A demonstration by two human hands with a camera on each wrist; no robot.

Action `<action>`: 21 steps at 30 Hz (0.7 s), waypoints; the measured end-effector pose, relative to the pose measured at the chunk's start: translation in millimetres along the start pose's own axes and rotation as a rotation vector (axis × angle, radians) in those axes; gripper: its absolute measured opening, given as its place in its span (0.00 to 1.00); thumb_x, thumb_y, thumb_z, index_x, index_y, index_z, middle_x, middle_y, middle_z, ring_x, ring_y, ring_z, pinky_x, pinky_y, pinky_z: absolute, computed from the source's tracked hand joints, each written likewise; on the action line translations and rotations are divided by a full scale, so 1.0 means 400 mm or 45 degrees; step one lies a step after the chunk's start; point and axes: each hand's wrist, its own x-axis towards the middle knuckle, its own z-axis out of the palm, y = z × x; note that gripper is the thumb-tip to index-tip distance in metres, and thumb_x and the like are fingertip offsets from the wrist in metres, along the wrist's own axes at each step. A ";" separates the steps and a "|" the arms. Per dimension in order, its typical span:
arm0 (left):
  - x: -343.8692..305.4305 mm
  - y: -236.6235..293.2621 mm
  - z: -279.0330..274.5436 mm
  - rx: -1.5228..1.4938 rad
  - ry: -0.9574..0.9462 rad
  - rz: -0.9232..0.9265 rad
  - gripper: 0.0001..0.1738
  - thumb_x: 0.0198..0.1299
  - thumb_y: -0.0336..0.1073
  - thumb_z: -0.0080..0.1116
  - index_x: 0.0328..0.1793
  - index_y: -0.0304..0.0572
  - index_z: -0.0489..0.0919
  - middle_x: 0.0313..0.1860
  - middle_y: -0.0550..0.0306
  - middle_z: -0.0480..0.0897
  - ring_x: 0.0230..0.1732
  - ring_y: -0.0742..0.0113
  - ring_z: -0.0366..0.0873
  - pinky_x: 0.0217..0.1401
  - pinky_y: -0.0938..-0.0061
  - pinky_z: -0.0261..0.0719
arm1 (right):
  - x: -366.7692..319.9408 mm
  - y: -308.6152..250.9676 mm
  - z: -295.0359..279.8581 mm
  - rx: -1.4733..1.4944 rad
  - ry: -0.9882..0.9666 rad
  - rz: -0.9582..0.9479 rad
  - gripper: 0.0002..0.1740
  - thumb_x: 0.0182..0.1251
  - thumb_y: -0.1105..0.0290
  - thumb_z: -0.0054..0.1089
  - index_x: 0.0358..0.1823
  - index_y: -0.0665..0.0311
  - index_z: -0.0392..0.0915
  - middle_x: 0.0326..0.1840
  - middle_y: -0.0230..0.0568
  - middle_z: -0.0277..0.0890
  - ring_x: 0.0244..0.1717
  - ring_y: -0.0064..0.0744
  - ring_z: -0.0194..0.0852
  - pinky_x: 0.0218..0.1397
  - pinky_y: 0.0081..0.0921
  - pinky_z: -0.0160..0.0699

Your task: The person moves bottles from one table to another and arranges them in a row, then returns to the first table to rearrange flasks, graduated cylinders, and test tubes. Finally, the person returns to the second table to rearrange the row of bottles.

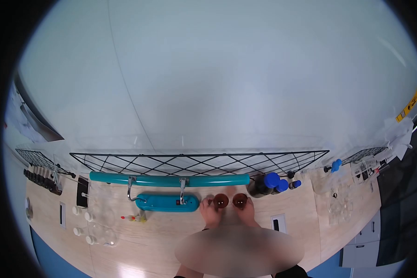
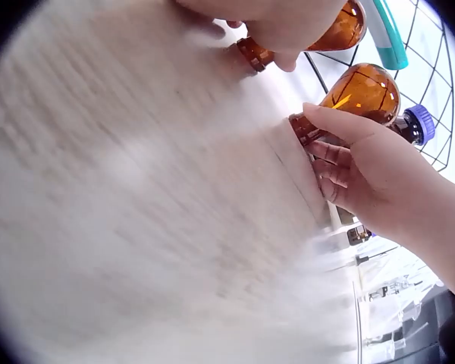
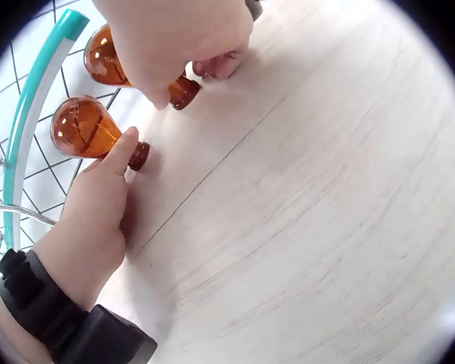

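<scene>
Two amber glass flasks with rounded bodies stand side by side on the wooden bench, mouths down and bases up. My left hand (image 1: pixel 210 214) holds the left flask (image 1: pixel 221 201) near its neck; in the right wrist view the thumb lies along that left flask (image 3: pixel 83 129). The right flask (image 1: pixel 240 200) is in my right hand (image 1: pixel 247 213). In the left wrist view the right thumb and fingers close round the neck of this right flask (image 2: pixel 364 91), its rim down at the bench. The left hand's fingers are partly hidden behind its flask in the right wrist view.
A teal lamp (image 1: pixel 167 203) with a long tube (image 1: pixel 208 180) stands left of the hands, before a black wire grid (image 1: pixel 217 160). Dark bottles with blue caps (image 1: pixel 272 180) stand at right. Clear bottles with white caps (image 1: pixel 90 239) and small colourful pieces (image 1: pixel 134 218) lie further left.
</scene>
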 end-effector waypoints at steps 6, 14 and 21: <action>0.010 0.001 0.012 0.011 -0.014 -0.082 0.19 0.35 0.33 0.66 0.39 0.52 0.81 0.49 0.60 0.72 0.52 0.56 0.67 0.51 0.63 0.66 | 0.009 -0.003 0.013 -0.182 0.003 0.019 0.17 0.44 0.64 0.67 0.36 0.60 0.77 0.34 0.44 0.71 0.40 0.49 0.71 0.42 0.39 0.72; 0.021 0.014 0.018 0.052 -0.045 -0.210 0.21 0.39 0.36 0.64 0.45 0.52 0.77 0.48 0.62 0.72 0.52 0.57 0.66 0.51 0.62 0.64 | 0.018 0.002 0.027 -0.313 0.006 0.084 0.22 0.46 0.55 0.69 0.39 0.61 0.77 0.37 0.43 0.74 0.40 0.46 0.74 0.41 0.36 0.73; 0.024 0.028 0.000 0.075 -0.104 -0.227 0.25 0.39 0.37 0.64 0.48 0.52 0.76 0.50 0.62 0.71 0.54 0.56 0.65 0.53 0.62 0.63 | 0.015 -0.014 0.032 -0.324 0.020 0.104 0.26 0.41 0.54 0.72 0.40 0.61 0.77 0.39 0.42 0.74 0.41 0.44 0.74 0.41 0.35 0.73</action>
